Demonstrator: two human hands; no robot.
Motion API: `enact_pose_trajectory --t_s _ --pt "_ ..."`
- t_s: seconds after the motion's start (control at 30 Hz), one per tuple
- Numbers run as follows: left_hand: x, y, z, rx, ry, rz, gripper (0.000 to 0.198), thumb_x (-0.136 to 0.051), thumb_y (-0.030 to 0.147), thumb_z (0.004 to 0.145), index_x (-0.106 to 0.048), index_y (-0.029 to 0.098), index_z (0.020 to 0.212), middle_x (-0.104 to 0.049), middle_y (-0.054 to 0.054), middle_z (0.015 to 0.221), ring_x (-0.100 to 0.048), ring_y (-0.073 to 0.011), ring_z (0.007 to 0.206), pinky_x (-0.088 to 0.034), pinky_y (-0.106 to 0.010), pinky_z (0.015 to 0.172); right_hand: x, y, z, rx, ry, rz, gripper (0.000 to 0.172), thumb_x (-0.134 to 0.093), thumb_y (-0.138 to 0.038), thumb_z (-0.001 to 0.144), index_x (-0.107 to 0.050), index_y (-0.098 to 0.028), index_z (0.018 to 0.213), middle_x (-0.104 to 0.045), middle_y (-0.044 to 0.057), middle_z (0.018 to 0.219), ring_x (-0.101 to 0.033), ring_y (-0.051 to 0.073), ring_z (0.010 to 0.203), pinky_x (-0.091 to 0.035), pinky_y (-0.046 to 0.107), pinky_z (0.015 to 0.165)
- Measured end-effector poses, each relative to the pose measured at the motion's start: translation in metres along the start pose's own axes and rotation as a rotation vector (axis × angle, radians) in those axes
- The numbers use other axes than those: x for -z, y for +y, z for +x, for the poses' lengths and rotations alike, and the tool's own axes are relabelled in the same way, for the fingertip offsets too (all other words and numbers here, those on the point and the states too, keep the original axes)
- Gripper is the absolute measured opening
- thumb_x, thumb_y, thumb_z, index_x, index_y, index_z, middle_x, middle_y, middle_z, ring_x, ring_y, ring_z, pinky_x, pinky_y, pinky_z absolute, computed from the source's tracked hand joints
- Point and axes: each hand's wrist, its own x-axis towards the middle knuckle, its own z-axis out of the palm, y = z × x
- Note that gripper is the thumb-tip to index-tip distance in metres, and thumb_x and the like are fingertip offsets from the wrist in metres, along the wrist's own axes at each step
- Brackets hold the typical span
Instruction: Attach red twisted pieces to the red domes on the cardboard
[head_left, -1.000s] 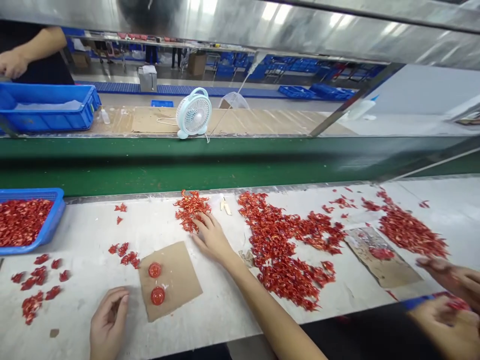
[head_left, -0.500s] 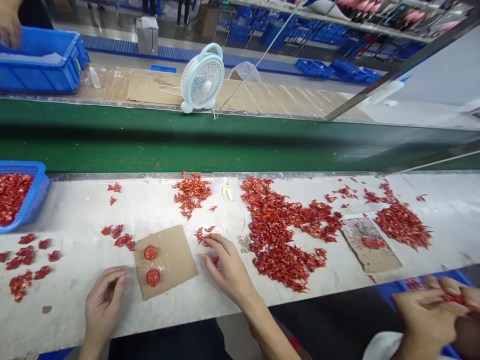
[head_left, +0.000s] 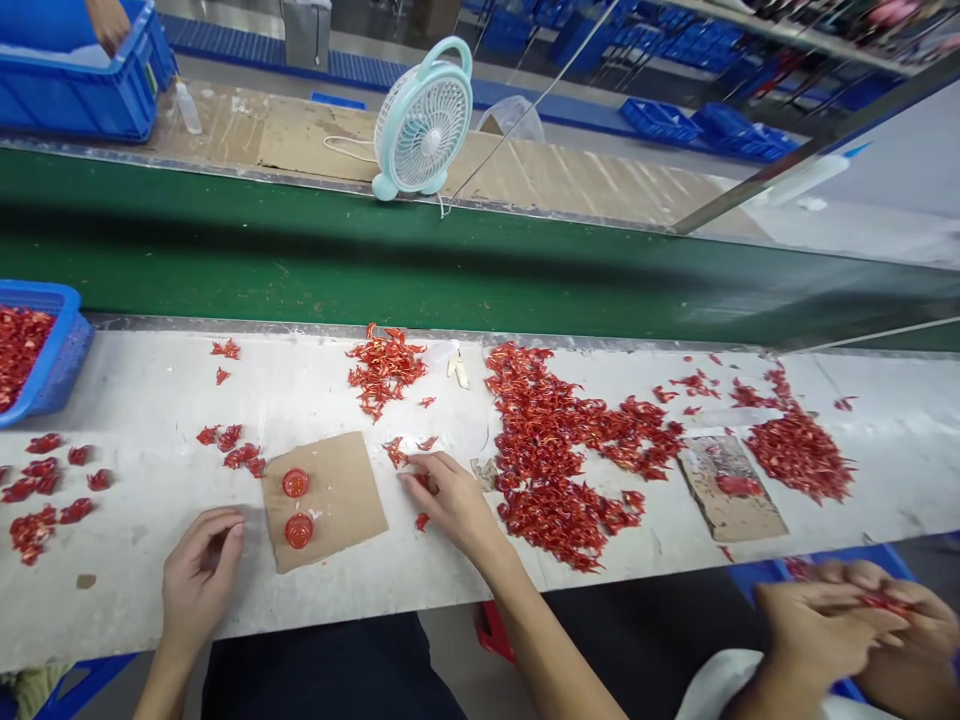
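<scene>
Head view: right hand [head_left: 454,502] has left red pile [head_left: 384,370], nearer cardboard [head_left: 346,495].

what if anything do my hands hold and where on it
The right hand seems to pinch a red piece; which part is hidden. The left hand shows nothing held.

The white table [head_left: 142,400] runs from side to side, its far edge lined with a metal strip [head_left: 195,324]. Beyond that edge lies a green belt [head_left: 300,260], then a brown ledge [head_left: 585,180] with a fan [head_left: 431,130] standing at its near edge. A metal post [head_left: 750,188] slants up rightward from the same edge; a pale wall or panel [head_left: 919,150] shows right of it. Past the ledge's far edge come grey floor [head_left: 240,76], a blue roller track [head_left: 225,40], blue crates [head_left: 742,135] and a long shelf [head_left: 810,38]. Light streaks the ledge.
</scene>
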Motion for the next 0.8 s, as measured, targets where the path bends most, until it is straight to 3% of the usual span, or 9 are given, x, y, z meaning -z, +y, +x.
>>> enact_pose_trajectory --t_s 0.13,0.27,0.37,0.5,0.8 --pt "0.0 0.002 0.0 -0.005 -0.014 -0.008 0.014 -0.067 0.031 0.088 -0.073 0.019 0.093 -0.072 -0.008 0.097 -0.068 -0.0209 0.091 -0.055 -0.03 0.075 0.009 -0.009 -0.013 -0.104 -0.09 0.153 0.03 -0.062 -0.03 0.094 -0.066 -0.023 0.122 -0.069 0.006 0.103 -0.067 0.018 0.07 -0.058 0.035 0.072" --pt "-0.001 0.002 0.0 0.022 -0.013 -0.005 0.016 -0.067 0.033 0.088 -0.073 0.018 0.092 -0.072 -0.009 0.097 -0.068 -0.0213 0.091 -0.056 -0.03 0.074 0.011 -0.014 -0.016 -0.082 -0.151 0.05 0.031 -0.062 -0.021 0.088 -0.069 -0.024 0.117 -0.067 0.007 0.11 -0.065 0.018 0.071 -0.056 0.035 0.074" --pt "-0.001 0.003 0.0 0.006 -0.003 -0.021 0.015 -0.067 0.031 0.088 -0.073 0.018 0.091 -0.071 -0.008 0.096 -0.067 -0.0209 0.09 -0.055 -0.029 0.074 0.01 -0.014 -0.016 -0.108 -0.175 0.049 0.029 -0.059 -0.02 0.088 -0.07 -0.022 0.114 -0.067 0.003 0.091 -0.063 0.018 0.07 -0.053 0.032 0.069" --pt "-0.002 0.004 -0.001 -0.038 -0.001 -0.047 0.009 -0.067 0.023 0.088 -0.073 0.018 0.094 -0.07 -0.007 0.097 -0.067 -0.0192 0.089 -0.053 -0.027 0.072 0.012 -0.01 -0.016 -0.195 -0.162 0.218 0.025 -0.054 -0.03 0.095 -0.069 -0.021 0.113 -0.061 -0.003 0.07 -0.056 0.015 0.059 -0.047 0.027 0.058" --pt "-0.001 0.001 -0.002 -0.085 -0.005 -0.05 0.011 -0.066 0.016 0.09 -0.072 0.022 0.097 -0.069 -0.005 0.098 -0.066 -0.0169 0.089 -0.052 -0.026 0.072 0.019 -0.006 -0.012 -0.326 -0.141 0.458 0.039 -0.049 -0.049 0.101 -0.068 -0.017 0.113 -0.067 0.001 0.069 -0.056 0.016 0.056 -0.045 0.027 0.054"
